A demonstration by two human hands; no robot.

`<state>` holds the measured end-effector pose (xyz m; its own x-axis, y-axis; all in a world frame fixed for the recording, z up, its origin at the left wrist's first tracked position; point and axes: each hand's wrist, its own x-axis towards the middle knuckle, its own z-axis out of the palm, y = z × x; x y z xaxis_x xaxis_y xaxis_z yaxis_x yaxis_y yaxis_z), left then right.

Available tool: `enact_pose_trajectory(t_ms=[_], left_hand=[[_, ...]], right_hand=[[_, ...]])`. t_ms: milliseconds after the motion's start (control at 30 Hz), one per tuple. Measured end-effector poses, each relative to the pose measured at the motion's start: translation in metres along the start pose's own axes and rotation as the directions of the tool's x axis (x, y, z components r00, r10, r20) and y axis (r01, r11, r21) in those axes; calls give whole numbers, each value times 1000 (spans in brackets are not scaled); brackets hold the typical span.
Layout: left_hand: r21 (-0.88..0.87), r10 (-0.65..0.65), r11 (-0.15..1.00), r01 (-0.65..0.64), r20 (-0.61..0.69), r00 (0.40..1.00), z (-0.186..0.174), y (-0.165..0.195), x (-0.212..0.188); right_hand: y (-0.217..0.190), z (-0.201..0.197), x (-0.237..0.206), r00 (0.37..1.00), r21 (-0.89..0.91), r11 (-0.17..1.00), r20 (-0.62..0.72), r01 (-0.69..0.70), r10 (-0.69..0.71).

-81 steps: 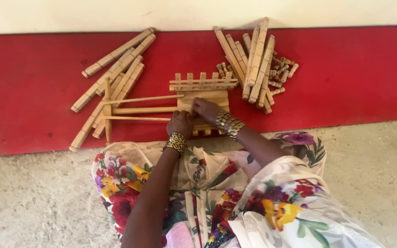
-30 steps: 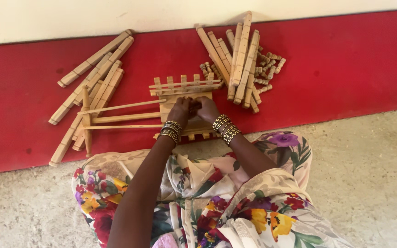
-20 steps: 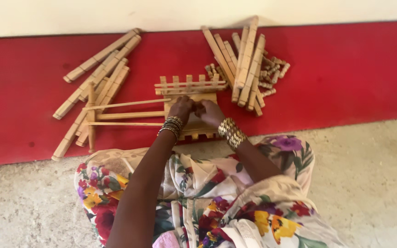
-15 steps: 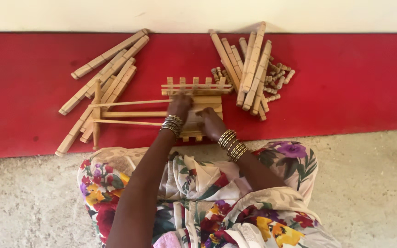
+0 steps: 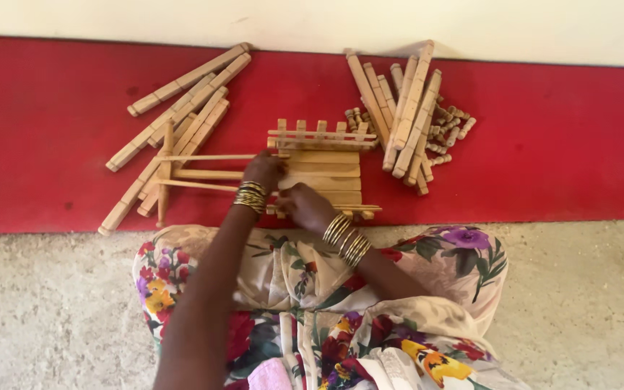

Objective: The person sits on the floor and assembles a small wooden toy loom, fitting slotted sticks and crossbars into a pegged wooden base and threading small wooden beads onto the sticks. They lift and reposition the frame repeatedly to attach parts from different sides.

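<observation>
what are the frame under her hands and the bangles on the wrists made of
Frame: apparently bare, unfinished wood, pale tan and matte, slats with notched ends. Bangles: likely metal, golden and glinting, stacked thin rings on both wrists, though plated plastic cannot be ruled out.

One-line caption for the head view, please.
Left hand and right hand rest on a partly assembled wooden slat frame on a red floor strip.

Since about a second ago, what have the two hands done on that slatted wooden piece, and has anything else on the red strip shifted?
The hands have parted. The left hand stays at the left edge of the wooden slatted frame, by the thin rods. The right hand drew back toward the body, to the frame's near edge. What its fingers grip is hidden. The long slat pile, the right-hand slat bundle and the small pegs lie unchanged.
</observation>
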<state>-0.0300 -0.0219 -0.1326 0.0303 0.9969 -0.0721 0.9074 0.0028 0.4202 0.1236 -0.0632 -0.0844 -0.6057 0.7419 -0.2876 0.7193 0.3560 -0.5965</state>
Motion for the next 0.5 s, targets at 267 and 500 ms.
enact_pose_trajectory(t_ms=[267, 500], left_hand=[[-280, 242, 918, -281, -164, 956, -20, -58, -54], [90, 335, 942, -322, -211, 918, -6, -27, -58]], right_hand=[[0, 16, 31, 954, -15, 994, -282, 104, -104], [-16, 22, 38, 962, -228, 974, -266, 1, -63]])
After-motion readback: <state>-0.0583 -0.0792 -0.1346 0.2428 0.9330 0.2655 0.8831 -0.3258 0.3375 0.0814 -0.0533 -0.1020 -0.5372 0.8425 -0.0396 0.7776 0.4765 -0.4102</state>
